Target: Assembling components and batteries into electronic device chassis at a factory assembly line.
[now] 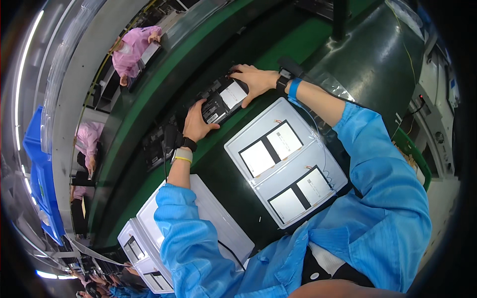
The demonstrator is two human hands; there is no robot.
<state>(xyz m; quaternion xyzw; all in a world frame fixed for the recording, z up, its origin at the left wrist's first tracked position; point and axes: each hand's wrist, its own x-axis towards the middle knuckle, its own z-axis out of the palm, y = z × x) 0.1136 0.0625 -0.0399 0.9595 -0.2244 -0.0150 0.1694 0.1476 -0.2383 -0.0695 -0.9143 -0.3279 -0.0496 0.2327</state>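
A black electronic unit [214, 110] lies on the green bench ahead of me, with a battery pack [232, 94] bearing a white label set into it. My left hand [197, 124] grips its near left end, thumb and fingers apart around the edge. Around the far right end curls my right hand [256, 82], thumb on the near side and fingertips on the far side. Each wrist carries a black strap device. Close by on the right, a white plastic tray [258, 185] holds flat battery packs [284, 141] with white faces and black middles in two compartments.
Another black unit [158, 144] sits left of my left wrist. Stacked white trays [208, 198] stand under my left forearm, beside another tray [130, 229] of packs. A thin cord runs along my right arm. People in pink [131, 54] work across the line.
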